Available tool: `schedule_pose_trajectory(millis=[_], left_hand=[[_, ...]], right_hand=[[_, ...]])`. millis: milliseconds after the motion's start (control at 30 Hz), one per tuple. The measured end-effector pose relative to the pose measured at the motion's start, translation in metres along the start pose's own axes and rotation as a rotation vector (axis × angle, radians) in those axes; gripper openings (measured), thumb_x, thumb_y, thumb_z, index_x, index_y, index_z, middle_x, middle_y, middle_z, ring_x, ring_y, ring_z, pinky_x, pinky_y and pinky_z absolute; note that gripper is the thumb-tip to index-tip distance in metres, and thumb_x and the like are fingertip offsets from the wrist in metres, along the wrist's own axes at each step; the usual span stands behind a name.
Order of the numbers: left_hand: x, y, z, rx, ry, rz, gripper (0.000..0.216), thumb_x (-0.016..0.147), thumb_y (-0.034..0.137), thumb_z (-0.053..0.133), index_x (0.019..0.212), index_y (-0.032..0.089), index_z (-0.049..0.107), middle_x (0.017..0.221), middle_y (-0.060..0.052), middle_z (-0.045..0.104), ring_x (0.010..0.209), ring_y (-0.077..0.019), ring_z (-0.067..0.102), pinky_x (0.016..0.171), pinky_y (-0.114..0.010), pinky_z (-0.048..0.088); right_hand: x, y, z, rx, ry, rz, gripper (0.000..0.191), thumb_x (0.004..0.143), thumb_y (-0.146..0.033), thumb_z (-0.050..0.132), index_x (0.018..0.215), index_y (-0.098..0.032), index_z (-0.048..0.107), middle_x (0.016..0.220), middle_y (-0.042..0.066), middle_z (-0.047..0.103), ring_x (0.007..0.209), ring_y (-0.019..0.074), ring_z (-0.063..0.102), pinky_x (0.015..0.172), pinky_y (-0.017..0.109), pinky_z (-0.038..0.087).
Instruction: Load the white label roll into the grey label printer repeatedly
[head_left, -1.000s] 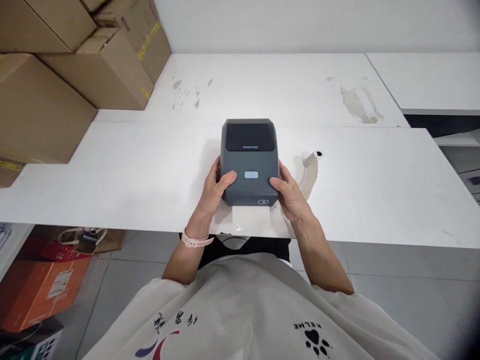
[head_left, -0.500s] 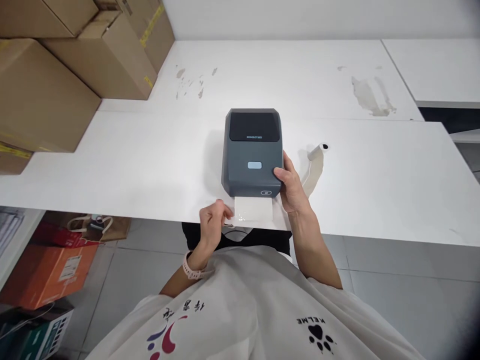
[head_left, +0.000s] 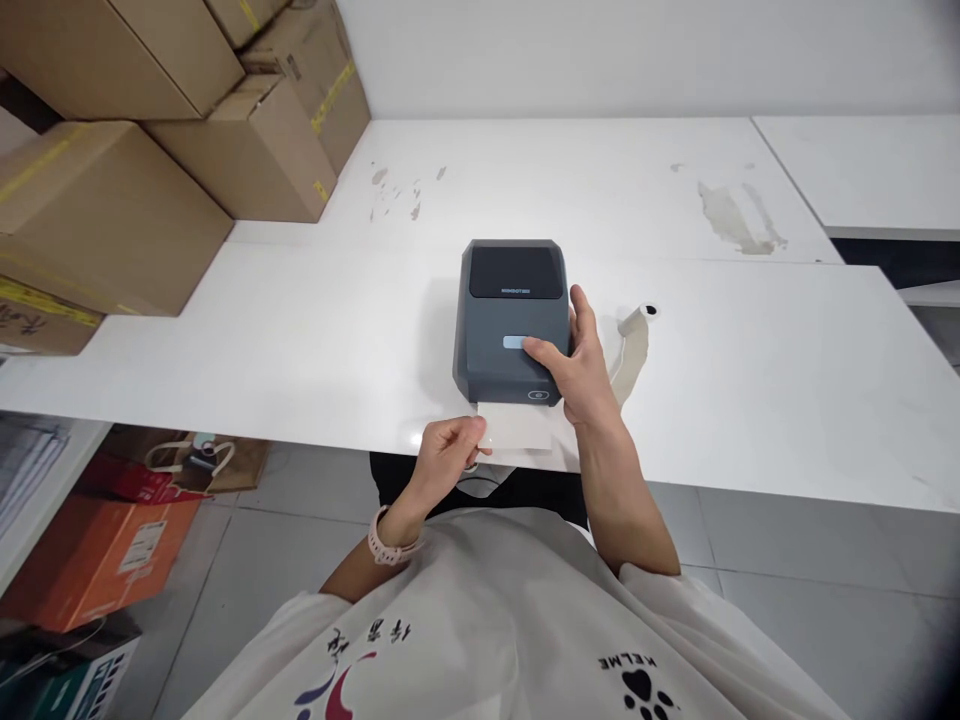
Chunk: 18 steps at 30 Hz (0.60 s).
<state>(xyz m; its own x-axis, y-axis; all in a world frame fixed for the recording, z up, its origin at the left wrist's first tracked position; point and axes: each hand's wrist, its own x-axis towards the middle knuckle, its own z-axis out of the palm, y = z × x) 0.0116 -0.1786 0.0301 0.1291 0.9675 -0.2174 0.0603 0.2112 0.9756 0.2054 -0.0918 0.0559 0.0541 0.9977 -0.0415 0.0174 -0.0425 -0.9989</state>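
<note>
A dark grey label printer with a black panel on its top stands near the table's front edge. White label paper sticks out of its front side, towards me. My left hand is closed, pinching the left edge of this paper between thumb and fingers. On the printer's right side rests my right hand, gripping it: the thumb lies on top at the light blue button, and the other fingers are along the side, partly hidden.
Right of the printer lies a small white roll with a strip unwound from it. Cardboard boxes are stacked at the table's left back. The white table has peeled patches. Below on the left, an orange box stands on the floor.
My left hand has moved right and taken hold of the paper's edge. My right thumb has slid from the printer's right edge to the button. The view has tilted slightly.
</note>
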Motion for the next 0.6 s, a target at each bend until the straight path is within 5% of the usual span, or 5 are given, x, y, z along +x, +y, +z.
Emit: schedule_pose_trajectory(millis=[133,233,367,467,600], left_hand=[[0.005,0.002,-0.012,0.024,0.328,0.216,0.048,0.097,0.055,0.052,0.067,0.022,0.069,0.057,0.000,0.053,0.056,-0.0137,0.048,0.056,-0.030,0.040],[0.018,0.012,-0.014,0.089,0.480,0.372,0.034,0.099,0.050,0.051,0.100,0.025,0.074,0.094,-0.004,0.072,0.091,-0.0189,0.065,0.083,-0.034,0.052],[0.031,0.021,-0.005,0.155,0.300,0.348,0.053,0.101,0.053,0.047,0.151,0.035,0.046,0.165,-0.004,0.040,0.155,-0.0244,0.033,0.126,-0.045,0.030],[0.032,0.019,0.001,0.112,0.180,0.262,0.063,0.101,0.057,0.045,0.160,0.038,0.031,0.174,0.000,0.022,0.163,-0.0241,0.015,0.132,-0.045,0.018],[0.030,0.007,0.004,0.110,0.183,0.260,0.064,0.102,0.058,0.041,0.161,0.040,0.026,0.176,0.003,0.016,0.164,-0.0216,0.004,0.134,-0.046,0.010]], right_hand=[[0.000,-0.010,0.005,-0.046,-0.009,-0.013,0.105,0.078,-0.044,0.073,0.164,-0.042,0.012,0.167,0.001,0.033,0.148,0.0305,0.042,0.119,0.054,0.044],[0.004,-0.016,0.005,-0.087,-0.011,-0.044,0.108,0.074,-0.037,0.074,0.164,-0.040,0.015,0.163,0.004,0.038,0.142,0.0322,0.047,0.116,0.054,0.046],[0.007,-0.011,0.002,-0.116,0.002,-0.064,0.105,0.075,-0.039,0.075,0.163,-0.038,0.018,0.164,0.005,0.038,0.146,0.0315,0.043,0.119,0.053,0.043],[-0.005,0.004,0.002,-0.089,0.019,-0.092,0.097,0.084,-0.052,0.069,0.164,-0.040,0.016,0.171,0.001,0.025,0.156,0.0279,0.030,0.126,0.050,0.034],[-0.040,0.028,0.007,-0.124,0.097,-0.133,0.075,0.097,-0.063,0.049,0.163,-0.042,0.020,0.174,-0.003,0.018,0.162,0.0249,0.014,0.131,0.054,0.017]])
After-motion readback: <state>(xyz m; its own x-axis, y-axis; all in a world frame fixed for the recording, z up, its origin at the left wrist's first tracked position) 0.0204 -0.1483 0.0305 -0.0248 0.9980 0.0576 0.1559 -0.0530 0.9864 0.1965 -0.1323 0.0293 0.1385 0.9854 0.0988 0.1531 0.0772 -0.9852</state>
